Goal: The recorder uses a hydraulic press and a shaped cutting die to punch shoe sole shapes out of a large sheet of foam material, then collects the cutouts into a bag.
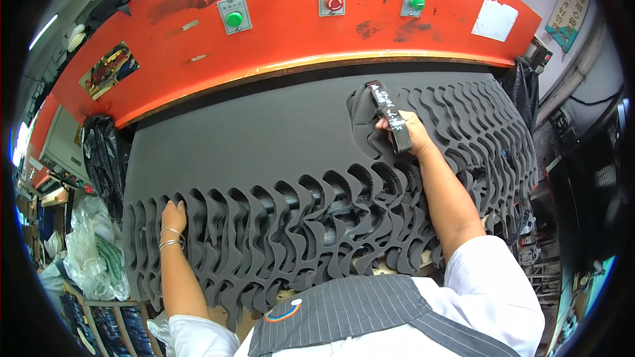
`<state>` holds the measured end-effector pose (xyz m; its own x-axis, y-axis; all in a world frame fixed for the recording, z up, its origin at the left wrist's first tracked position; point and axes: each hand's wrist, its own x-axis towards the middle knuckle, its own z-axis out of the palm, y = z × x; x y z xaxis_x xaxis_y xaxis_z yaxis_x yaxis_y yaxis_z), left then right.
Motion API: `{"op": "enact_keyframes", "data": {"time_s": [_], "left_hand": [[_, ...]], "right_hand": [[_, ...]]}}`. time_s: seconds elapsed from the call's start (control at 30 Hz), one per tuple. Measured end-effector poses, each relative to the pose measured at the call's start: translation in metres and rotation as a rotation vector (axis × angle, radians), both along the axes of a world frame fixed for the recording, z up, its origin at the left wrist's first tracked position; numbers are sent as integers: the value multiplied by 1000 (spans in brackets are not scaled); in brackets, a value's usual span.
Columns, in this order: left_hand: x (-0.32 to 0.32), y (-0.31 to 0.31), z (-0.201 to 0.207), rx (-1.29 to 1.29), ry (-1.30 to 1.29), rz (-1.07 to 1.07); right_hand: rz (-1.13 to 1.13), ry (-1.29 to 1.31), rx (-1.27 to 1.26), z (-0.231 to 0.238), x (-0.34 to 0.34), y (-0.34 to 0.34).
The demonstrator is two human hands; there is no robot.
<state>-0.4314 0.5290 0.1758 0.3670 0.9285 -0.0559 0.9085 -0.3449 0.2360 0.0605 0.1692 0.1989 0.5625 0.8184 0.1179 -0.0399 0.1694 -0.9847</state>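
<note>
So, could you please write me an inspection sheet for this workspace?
Surface: press bed hidden under a dark foam sheet.
Job's things: sheet full of wavy cut-out holes along near and right sides; black cutting die with white markings lies on it.
Clutter: plastic bags at left.
Grippers: left hand flat on the sheet's cut edge; right hand grips the die.
Cables: dark cables on the right wall.
Surroundings: orange press head with green and red buttons.

Dark foam sheet (264, 139) on press bed (397, 264)
</note>
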Motion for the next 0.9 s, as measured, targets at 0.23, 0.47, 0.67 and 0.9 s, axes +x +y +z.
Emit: {"op": "enact_keyframes", "data": {"time_s": [0.23, 0.47, 0.67, 0.9], "left_hand": [[36, -55, 111, 156, 25, -106], [174, -127, 114, -155, -439, -733], [307, -191, 71, -149, -561, -1103], [285, -216, 47, -944, -1165, -745]], "right_hand": [[-135, -41, 183, 42, -10, -13], [-15, -456, 54, 34, -63, -33], [130, -999, 72, 34, -103, -51], [-144, -514, 225, 104, -100, -90]]}}
